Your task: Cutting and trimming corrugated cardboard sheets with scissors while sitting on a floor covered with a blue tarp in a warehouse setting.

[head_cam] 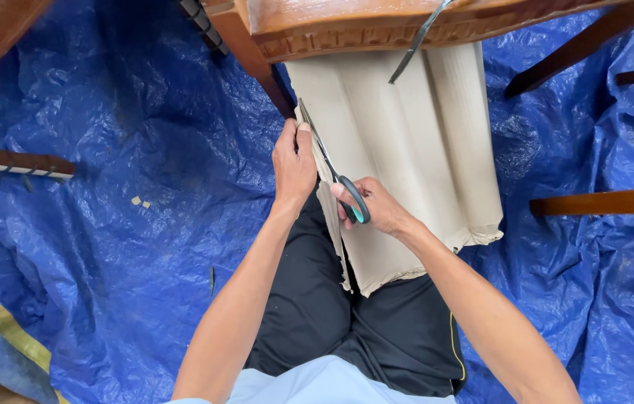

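The right hand (377, 208) is closed through the dark loop handles of a pair of scissors (332, 170), thumb and fingers in the grips. The blades point away from the body and run along the left edge of a beige fabric sheet (407, 150). The left hand (293, 163) is closed in a pinch on that same edge, just beside the blades.

The fabric sheet hangs from under a carved wooden frame (347, 30) and drapes onto the person's lap, over black trousers (309, 299). It appears light, soft and limp, with a frayed lower edge; it will likely sag unless held taut. The best hold is judged to be the edge close to the cut line.

A blue tarpaulin (122, 224) covers the floor. Wooden rails (609, 200) lie around.
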